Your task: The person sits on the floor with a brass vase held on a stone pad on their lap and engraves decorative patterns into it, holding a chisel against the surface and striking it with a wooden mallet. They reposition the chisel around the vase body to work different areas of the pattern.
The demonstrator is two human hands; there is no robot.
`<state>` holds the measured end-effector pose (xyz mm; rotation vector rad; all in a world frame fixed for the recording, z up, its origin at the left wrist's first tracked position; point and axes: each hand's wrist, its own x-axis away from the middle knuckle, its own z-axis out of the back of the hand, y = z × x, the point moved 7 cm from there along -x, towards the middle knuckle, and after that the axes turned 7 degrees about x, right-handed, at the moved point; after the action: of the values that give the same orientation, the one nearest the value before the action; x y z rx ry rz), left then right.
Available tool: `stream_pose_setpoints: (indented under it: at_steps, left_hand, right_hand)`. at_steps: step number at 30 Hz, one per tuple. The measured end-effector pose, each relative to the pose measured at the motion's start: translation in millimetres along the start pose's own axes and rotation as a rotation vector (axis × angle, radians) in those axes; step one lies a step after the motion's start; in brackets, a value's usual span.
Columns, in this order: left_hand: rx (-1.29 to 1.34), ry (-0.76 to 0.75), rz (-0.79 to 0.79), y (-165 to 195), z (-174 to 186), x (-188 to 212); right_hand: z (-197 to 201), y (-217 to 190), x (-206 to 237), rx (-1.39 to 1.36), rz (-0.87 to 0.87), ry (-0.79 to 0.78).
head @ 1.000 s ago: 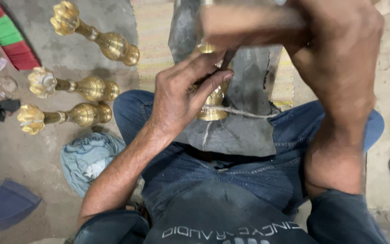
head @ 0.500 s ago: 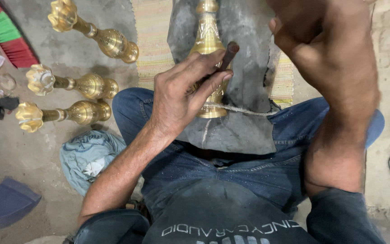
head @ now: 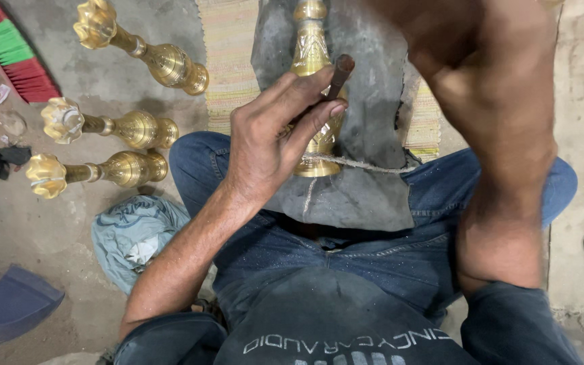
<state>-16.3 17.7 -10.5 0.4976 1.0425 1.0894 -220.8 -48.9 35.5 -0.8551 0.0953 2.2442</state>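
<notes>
Brass stand (head: 313, 81) on grey pad (head: 373, 135), concrete floor (head: 62, 223).

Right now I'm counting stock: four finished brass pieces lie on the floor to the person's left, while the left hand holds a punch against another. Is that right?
Not quite: the head view shows three brass pieces on the floor, not four. The left hand does hold a punch against another brass piece.

Four brass stands: three on floor (head: 103, 169), one on lap (head: 313, 61); one punch (head: 338, 74); one cloth (head: 136, 233).
</notes>
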Motion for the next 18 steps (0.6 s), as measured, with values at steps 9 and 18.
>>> stream_pose_setpoints:
  at_steps: [9, 18]
  left_hand:
    - [0.021, 0.024, 0.022, 2, 2, -1]
    - [0.033, 0.036, 0.053, -1, -1, 5]
  right_hand:
    - [14, -5, -3, 0.144, 0.026, -0.042]
    - [10, 12, -6, 0.143, -0.101, -0.204]
